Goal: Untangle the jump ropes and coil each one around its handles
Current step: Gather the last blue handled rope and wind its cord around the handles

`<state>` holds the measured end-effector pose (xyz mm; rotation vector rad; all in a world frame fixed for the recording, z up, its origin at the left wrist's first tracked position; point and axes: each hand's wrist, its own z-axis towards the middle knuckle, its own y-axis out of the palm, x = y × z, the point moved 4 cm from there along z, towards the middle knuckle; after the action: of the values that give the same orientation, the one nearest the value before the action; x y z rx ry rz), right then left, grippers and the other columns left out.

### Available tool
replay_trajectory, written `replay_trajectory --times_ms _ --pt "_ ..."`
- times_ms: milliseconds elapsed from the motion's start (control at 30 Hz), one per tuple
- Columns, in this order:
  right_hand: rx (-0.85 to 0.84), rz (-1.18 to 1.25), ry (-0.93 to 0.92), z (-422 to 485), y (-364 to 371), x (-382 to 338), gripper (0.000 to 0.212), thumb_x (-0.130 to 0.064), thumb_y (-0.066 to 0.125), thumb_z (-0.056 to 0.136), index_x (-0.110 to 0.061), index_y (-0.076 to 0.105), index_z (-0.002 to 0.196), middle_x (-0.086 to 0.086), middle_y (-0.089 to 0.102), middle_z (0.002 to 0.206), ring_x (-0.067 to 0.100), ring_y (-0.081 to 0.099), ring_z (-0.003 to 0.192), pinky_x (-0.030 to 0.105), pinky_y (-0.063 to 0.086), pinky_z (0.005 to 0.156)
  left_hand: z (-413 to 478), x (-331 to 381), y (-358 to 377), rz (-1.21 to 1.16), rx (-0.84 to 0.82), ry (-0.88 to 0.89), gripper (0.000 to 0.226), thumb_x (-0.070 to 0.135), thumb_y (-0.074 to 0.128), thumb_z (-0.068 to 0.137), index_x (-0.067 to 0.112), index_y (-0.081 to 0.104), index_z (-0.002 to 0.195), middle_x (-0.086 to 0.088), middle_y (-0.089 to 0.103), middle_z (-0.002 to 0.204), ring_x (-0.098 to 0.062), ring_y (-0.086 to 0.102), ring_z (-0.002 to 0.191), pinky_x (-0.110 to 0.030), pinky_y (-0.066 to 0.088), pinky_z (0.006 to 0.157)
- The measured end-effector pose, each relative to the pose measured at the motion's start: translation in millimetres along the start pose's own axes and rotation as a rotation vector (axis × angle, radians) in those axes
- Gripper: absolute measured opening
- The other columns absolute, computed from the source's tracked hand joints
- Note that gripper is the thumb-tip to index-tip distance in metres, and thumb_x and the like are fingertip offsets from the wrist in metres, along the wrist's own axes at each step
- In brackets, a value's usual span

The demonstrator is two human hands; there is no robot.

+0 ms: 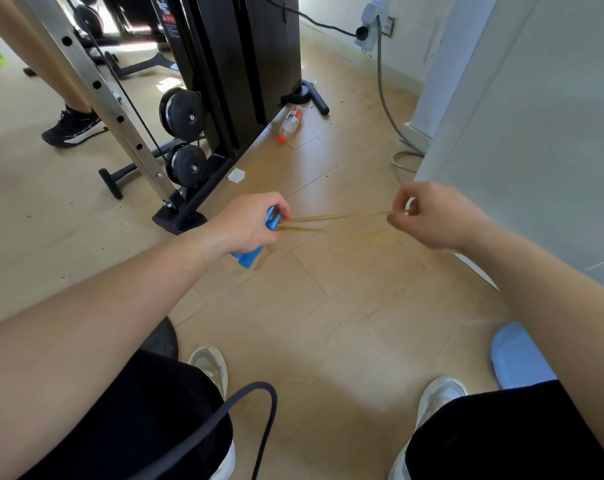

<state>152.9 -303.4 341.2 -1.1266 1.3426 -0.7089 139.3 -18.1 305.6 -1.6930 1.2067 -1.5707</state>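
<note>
My left hand [250, 225] grips the blue handles [248, 258] of a jump rope, held above the wooden floor. A thin yellowish rope [331, 218] runs taut in two strands from those handles across to my right hand [428, 216], which pinches it between thumb and fingers. A short bit of rope hangs below the handles. A thick black rope [259, 403] loops over my left thigh at the bottom of the view.
A black gym machine [224, 81] with pulleys stands at the left back. A plastic bottle [291, 123] and a black grip [314, 97] lie on the floor. A grey wall is at the right, a blue object [516, 356] by my right knee. Another person's leg [68, 98] is far left.
</note>
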Motion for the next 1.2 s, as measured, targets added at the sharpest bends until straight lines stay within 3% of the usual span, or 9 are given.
replay_trajectory --times_ms 200,433,533,633,800,867,967,1100,1200 --pt "0.044 0.125 0.17 3 -11 12 0.012 -0.04 0.063 0.077 -0.028 0.062 0.079 -0.003 0.069 0.076 0.018 0.063 0.076 0.039 0.055 0.076 -3 11 13 0.0 -0.052 0.056 0.033 0.013 0.073 0.084 0.03 0.062 0.11 0.013 0.057 0.11 -0.011 0.056 0.099 -0.02 0.039 0.076" --pt "0.071 0.17 0.236 8 0 12 0.011 -0.031 0.066 0.081 -0.023 0.062 0.087 0.0 0.066 0.086 0.022 0.062 0.083 0.032 0.049 0.066 -11 22 39 -0.142 -0.216 -0.024 0.028 0.013 0.073 0.083 0.031 0.057 0.098 0.008 0.07 0.097 -0.014 0.066 0.094 -0.034 0.055 0.086" --pt "0.028 0.247 0.214 12 12 10 0.041 -0.025 0.07 0.081 -0.021 0.059 0.12 0.005 0.064 0.116 0.027 0.064 0.094 0.033 0.052 0.077 -13 30 40 -0.189 -0.237 0.004 0.027 0.015 0.076 0.081 0.033 0.06 0.093 0.007 0.071 0.094 -0.016 0.065 0.092 -0.032 0.055 0.086" --pt "-0.006 0.257 0.234 11 20 5 0.077 -0.027 0.076 0.08 -0.016 0.037 0.145 0.012 0.048 0.138 0.031 0.062 0.107 0.033 0.051 0.081 -15 38 39 -0.287 -0.253 -0.002 0.029 0.011 0.078 0.08 0.031 0.062 0.094 0.004 0.074 0.094 -0.015 0.07 0.092 -0.031 0.057 0.086" --pt "-0.133 0.275 0.4 5 23 -2 0.05 -0.053 0.059 0.09 -0.003 0.059 0.088 0.013 0.067 0.082 0.025 0.066 0.06 0.03 0.056 0.054 -19 48 43 -0.397 -0.318 -0.008 0.032 0.004 0.076 0.081 0.025 0.061 0.101 0.002 0.075 0.094 -0.012 0.072 0.087 -0.024 0.056 0.082" --pt "-0.256 0.297 0.33 2 32 -10 0.041 -0.039 0.049 0.097 -0.006 0.059 0.076 0.008 0.068 0.066 0.022 0.061 0.054 0.025 0.049 0.05 -19 50 45 -0.413 -0.324 -0.007 0.033 0.003 0.076 0.081 0.024 0.061 0.102 0.001 0.075 0.094 -0.013 0.072 0.089 -0.026 0.057 0.085" --pt "-0.217 0.143 0.12 1 37 -24 0.031 -0.026 0.049 0.091 -0.009 0.065 0.07 -0.002 0.071 0.063 0.016 0.061 0.055 0.027 0.051 0.057 -21 52 47 -0.415 -0.327 0.001 0.033 0.004 0.076 0.081 0.024 0.061 0.103 0.002 0.076 0.095 -0.015 0.072 0.09 -0.03 0.057 0.088" --pt "-0.344 0.159 -0.096 -8 45 -46 0.014 -0.02 0.059 0.086 -0.02 0.07 0.078 -0.008 0.072 0.072 0.009 0.065 0.068 0.019 0.051 0.059 -22 54 45 -0.4 -0.286 0.0 0.033 0.007 0.077 0.081 0.028 0.061 0.102 0.004 0.075 0.093 -0.01 0.071 0.085 -0.024 0.055 0.083" --pt "-0.292 0.086 -0.218 -12 44 -53 0.024 -0.012 0.059 0.081 -0.03 0.071 0.091 -0.015 0.069 0.088 0.007 0.065 0.084 0.018 0.048 0.071 -20 53 41 -0.407 -0.242 -0.012 0.033 0.01 0.078 0.08 0.029 0.061 0.101 0.002 0.075 0.095 -0.019 0.07 0.091 -0.032 0.057 0.089"
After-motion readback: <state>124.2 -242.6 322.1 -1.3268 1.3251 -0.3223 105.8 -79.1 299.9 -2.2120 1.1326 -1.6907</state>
